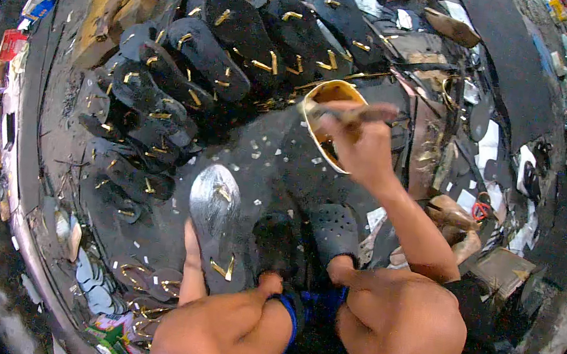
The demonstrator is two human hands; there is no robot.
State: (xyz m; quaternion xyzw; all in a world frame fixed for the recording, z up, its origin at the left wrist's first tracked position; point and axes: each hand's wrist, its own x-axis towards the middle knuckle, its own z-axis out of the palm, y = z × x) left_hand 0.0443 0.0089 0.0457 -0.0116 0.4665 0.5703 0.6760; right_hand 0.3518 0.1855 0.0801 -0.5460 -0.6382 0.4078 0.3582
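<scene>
My left hand [193, 244] grips a dark sandal sole [225, 230] by its left edge; most of the fingers are hidden behind it. The sole's far half shines with a wet-looking coat, and golden strap ends poke out of both halves. My right hand [365, 152] is closed on a brush [363, 112], blurred by motion, over a cream-rimmed container [334, 161]. Brown, glue-like stuff lines the container's inside. Whether the brush touches it I cannot tell.
Many dark sandal soles [235, 27] with golden strap ends lie in rows at the far left. A wooden block [124, 2] stands beyond them. Red-handled scissors [482, 207], wooden shoe forms [452, 211] and scraps lie at right. My feet in black clogs [335, 232] rest between.
</scene>
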